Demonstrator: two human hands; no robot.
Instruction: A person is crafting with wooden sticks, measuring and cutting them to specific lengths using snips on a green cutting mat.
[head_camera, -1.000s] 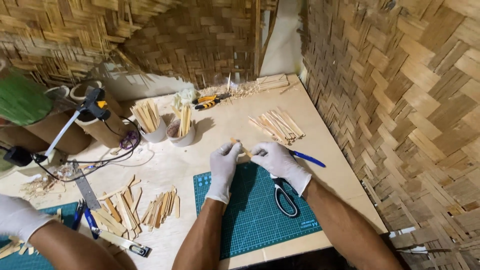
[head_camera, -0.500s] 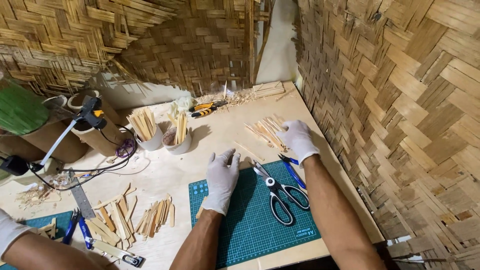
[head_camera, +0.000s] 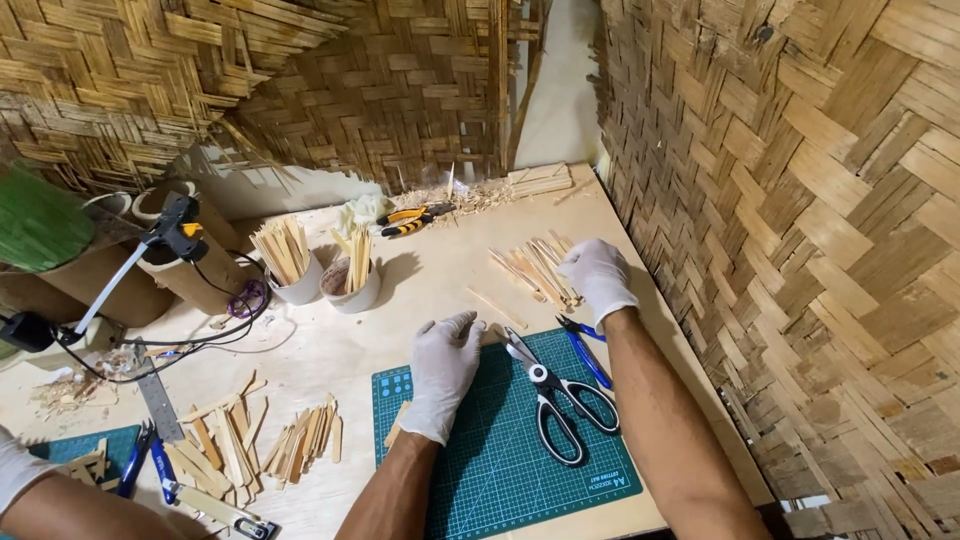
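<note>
Right hand (head_camera: 597, 277), gloved, fingers curled down onto the near end of a loose pile of bamboo strips (head_camera: 533, 268) at the far right of the bench (head_camera: 440, 280), touching them; whether gripping any, cannot tell. Left hand (head_camera: 443, 370), gloved, open and flat, palm down on the far left part of the green cutting mat (head_camera: 500, 470). Black-handled scissors (head_camera: 548, 395) just right of it on the mat, blue-handled pliers (head_camera: 585, 350) beside those. Two white cups of sticks (head_camera: 320, 270) further left.
</note>
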